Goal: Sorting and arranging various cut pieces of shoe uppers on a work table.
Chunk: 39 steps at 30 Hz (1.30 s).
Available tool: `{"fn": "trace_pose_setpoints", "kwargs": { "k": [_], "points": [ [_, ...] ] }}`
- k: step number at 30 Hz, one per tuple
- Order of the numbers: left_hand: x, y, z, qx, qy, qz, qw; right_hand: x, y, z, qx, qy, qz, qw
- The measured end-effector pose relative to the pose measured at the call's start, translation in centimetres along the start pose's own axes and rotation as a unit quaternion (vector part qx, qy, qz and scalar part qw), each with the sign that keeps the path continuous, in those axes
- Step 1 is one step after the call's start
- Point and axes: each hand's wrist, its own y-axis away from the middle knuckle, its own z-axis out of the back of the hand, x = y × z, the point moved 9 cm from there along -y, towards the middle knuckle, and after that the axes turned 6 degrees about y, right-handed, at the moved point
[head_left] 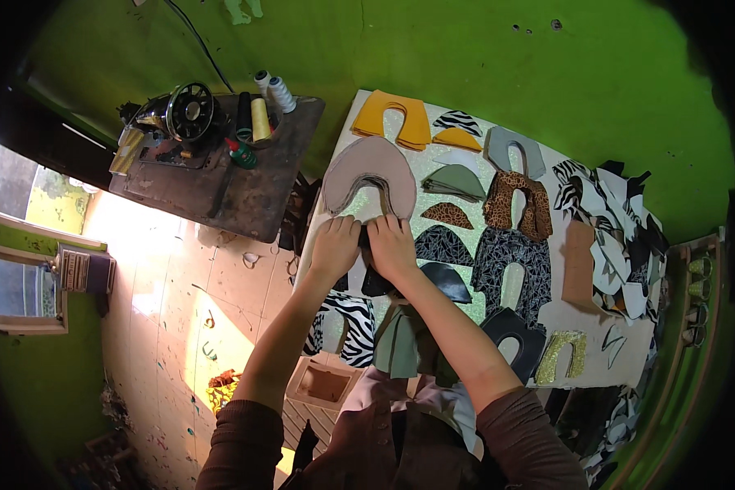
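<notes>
A stack of beige U-shaped cut pieces [369, 155] lies on the table, its curve pointing away from me. Both arms reach forward to its near ends. My left hand [337, 245] has its fingers curled over the left end, and my right hand [390, 247] closes on the right end. My fingers and palms hide the tips of the pieces. Something dark shows between my hands. Beneath my wrists, black pieces [376, 283] are partly covered, with zebra-striped pieces [357, 331] nearer me and olive-green pieces [397, 343] beside them.
Cut pieces cover the table [621, 359]: yellow U-shapes [392, 116], leopard-print ones [518, 204], black-and-white patterned ones [510, 269] and a scrap heap [621, 237]. At left, a sewing machine [189, 113] and thread cones [281, 95] stand on a dark table. A green wall rises behind.
</notes>
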Motion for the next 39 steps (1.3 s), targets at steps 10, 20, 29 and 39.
{"fn": "trace_pose_setpoints", "kwargs": {
  "k": [10,20,29,39],
  "points": [
    [-1.0,1.0,1.6,-0.053,0.011,0.003,0.999,0.0,2.4,1.1,-0.062,-0.036,-0.026,0.997],
    [-1.3,5.8,1.3,-0.070,-0.073,0.102,0.990,0.1,6.4,-0.8,0.038,-0.074,-0.090,0.992],
    [-11.2,4.7,3.8,-0.068,0.005,0.058,0.996,-4.7,12.3,7.5,-0.057,-0.215,-0.153,0.963],
    [-32.3,4.1,-0.8,-0.041,0.237,-0.124,0.963,-15.9,28.4,11.0,-0.049,-0.229,-0.237,0.943]
  ]
}}
